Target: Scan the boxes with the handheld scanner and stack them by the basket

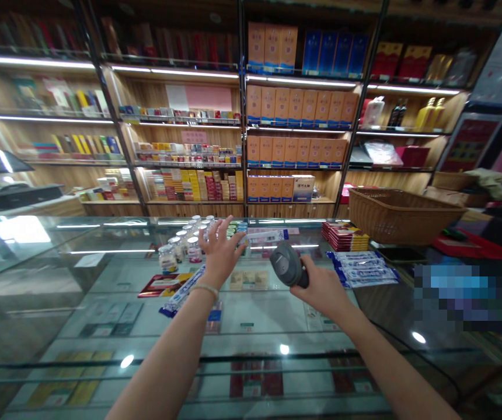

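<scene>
My left hand (219, 248) reaches forward over the glass counter (102, 291) with its fingers spread, holding nothing. It hovers just before a long white and blue box (265, 236) and beside a cluster of small white-capped jars (184, 240). My right hand (321, 290) grips a grey handheld barcode scanner (288, 264), its head turned toward the left hand. A thin bracelet sits on my left wrist.
A wicker basket (402, 214) stands at the counter's right. Red packs (345, 236) and blue and white wrapped packs (362, 268) lie near it. Another blue and white pack (181, 294) lies under my left forearm. Shelves of boxed goods (295, 105) fill the back wall.
</scene>
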`<state>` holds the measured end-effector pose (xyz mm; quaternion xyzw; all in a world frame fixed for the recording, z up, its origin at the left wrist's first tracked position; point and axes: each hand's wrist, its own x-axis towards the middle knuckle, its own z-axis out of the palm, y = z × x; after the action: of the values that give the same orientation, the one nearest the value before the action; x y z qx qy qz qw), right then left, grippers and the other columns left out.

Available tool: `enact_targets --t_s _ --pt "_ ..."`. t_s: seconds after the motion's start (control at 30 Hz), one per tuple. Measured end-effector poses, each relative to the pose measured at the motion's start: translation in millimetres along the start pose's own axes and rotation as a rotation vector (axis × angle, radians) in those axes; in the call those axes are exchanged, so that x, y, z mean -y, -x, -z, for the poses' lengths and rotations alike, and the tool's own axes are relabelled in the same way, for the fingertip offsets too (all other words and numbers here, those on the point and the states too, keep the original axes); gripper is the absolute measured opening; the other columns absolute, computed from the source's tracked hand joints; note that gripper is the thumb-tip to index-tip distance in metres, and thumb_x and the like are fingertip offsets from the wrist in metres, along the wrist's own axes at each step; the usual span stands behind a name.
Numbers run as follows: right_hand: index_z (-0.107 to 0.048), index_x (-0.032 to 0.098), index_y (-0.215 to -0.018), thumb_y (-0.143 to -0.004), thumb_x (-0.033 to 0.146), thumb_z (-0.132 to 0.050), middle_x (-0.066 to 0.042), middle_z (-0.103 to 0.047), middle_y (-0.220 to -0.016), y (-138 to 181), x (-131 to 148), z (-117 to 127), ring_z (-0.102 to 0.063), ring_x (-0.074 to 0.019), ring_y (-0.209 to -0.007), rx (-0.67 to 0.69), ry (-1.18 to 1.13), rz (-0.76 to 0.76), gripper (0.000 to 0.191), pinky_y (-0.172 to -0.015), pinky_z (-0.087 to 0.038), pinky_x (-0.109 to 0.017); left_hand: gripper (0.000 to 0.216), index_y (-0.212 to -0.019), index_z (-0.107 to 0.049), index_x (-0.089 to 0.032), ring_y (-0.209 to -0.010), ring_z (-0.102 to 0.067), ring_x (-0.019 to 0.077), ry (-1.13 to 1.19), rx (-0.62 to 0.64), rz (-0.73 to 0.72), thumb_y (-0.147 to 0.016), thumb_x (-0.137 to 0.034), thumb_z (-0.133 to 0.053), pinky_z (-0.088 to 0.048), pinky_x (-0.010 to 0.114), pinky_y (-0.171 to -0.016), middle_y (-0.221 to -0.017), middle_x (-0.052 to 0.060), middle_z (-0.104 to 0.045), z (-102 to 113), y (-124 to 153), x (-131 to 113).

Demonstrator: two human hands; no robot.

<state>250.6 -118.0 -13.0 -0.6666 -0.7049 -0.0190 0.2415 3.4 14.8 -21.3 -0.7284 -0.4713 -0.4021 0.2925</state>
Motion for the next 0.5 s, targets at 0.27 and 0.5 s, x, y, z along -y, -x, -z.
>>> enact_targets --t_s 0.27,0.5 --pt "-0.058 0.022 -0.125 -0.083 0.037 -0.065 -0.007 -0.078 -0.088 -1.7 -4.0 -2.0 -0.074 -0.0298 -0.082 -0.022 0.009 0.002 0.045 -0.064 -0.031 -0.030 0.024 -0.107 -0.075 -0.034 -0.146 -0.039 0.0359 -0.003 0.015 0.008 -0.083 -0.037 -0.079 -0.007 0.067 -0.121 -0.159 0.006 -0.049 0.6 0.0 0.1" --pt "-0.064 0.023 -0.112 -0.086 0.039 -0.061 -0.007 -0.078 -0.092 -4.2 -5.9 -3.6 -0.073 -0.0298 -0.085 0.004 0.078 -0.010 0.030 -0.066 -0.039 -0.032 0.021 -0.106 -0.076 -0.034 -0.145 -0.039 0.0362 0.023 0.029 0.024 -0.085 -0.036 -0.077 -0.007 0.067 -0.121 -0.158 0.006 -0.049 3.3 -0.4 -2.0"
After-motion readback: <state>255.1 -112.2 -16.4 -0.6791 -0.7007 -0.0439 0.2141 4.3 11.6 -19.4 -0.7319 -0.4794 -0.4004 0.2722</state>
